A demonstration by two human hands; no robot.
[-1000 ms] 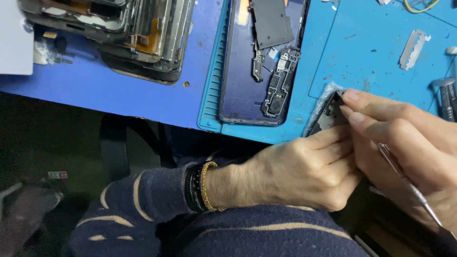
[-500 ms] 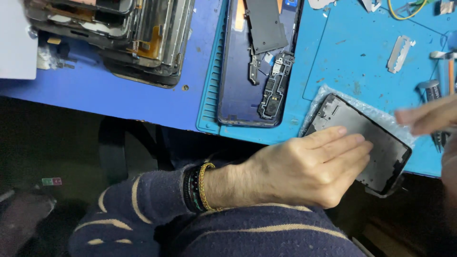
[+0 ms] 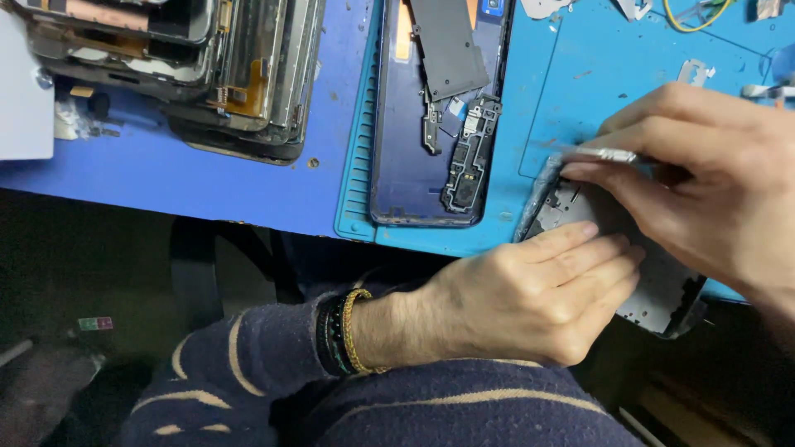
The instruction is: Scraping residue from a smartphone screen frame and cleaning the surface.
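At the near right edge of the desk [image 3: 207,178], a grey phone frame [image 3: 662,290] lies partly over the rim, its long axis running from its upper-left corner, on the teal work mat [image 3: 596,74], down to its lower-right corner, which hangs past the desk edge. Its inner side faces up, showing screw holes and metal plate.

The left hand [image 3: 530,306] lies flat on the near-left part of the frame, fingers [image 3: 571,248] straight and close together, pointing right and slightly away, pressing the frame down rather than gripping it. A beaded and a gold bracelet [image 3: 344,331] sit at the wrist, above a dark striped sleeve [image 3: 232,372].

The right hand [image 3: 712,190] comes in from the right edge, fingers narrowed in a pinch on a thin metal tool [image 3: 600,155] that lies nearly level, its tip pointing left toward the frame's upper-left corner; whether the tip touches the frame I cannot tell.

Left of the frame, on the mat's left part, rests an opened dark blue phone [image 3: 422,165] with its long axis pointing away from the person, a black shield and small boards visible inside. Toward the far left corner sits a stack of phone screens and frames [image 3: 224,74].
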